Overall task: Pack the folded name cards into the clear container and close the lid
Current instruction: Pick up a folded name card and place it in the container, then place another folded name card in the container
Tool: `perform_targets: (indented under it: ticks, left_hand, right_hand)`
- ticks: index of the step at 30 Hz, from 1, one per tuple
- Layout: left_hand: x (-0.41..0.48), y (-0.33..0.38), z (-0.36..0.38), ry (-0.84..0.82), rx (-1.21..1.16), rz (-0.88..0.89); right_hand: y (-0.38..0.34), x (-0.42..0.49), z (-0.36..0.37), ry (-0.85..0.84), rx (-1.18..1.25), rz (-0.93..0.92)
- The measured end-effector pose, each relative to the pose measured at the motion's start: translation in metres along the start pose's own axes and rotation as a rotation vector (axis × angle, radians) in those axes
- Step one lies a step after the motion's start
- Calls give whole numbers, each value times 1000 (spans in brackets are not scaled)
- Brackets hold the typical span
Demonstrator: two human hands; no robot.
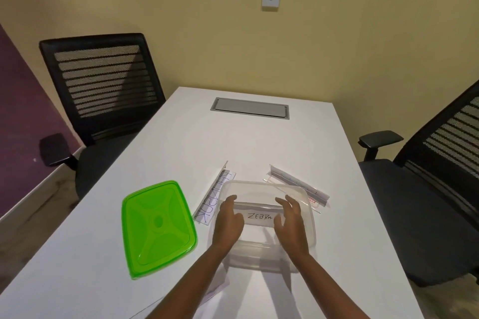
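Lying inside the clear container [263, 215], the folded name card marked ZEBRA [259, 216] runs its long axis side to side, parallel with the tabletop's [259, 142] near edge, lettering upright toward the wearer. The card is white with dark handwritten letters. Both hands reach into the container: the left hand [228, 223] and the right hand [291, 225] flank the card's ends, each grip spread with fingers loose, not pinching it. Two more cards lie outside, one [215, 194] just left of the container, another [298, 186] behind its right corner. The green lid [158, 228] rests flat toward the left edge; the far half of the tabletop lies bare.
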State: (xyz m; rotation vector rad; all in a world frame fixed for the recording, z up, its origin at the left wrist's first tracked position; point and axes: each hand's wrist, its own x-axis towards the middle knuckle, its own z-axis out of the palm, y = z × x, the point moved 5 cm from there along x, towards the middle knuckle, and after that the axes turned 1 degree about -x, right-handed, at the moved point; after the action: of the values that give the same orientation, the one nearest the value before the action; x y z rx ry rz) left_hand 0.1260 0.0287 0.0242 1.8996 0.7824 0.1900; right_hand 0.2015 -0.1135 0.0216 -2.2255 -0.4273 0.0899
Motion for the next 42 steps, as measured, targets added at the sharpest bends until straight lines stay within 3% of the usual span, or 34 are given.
perform_targets:
  ticks: [6,14,20,26,35,42]
  left_hand:
    - [-36,-15,-24,158,59,83]
    - [-75,-65,-59,134,260,147]
    - [-106,-105,-80,-43,424,-25]
    - [-123,-127,-93,-148,507,-144]
    - [-131,-136,-100,-68,493,-193]
    - [-129,-124,-116,106,322,-167]
  right_hand:
    - [-28,-42,9,-11,-13,-281]
    - [-40,-101,53,-367,-154,-482]
    - [-31,-115,89,-639,-421,-398]
    - [-25,-114,101,-667,-409,-345]
    - [-21,-108,95,-673,-258,-199]
    - [-37,-97,78,-556,54,-110]
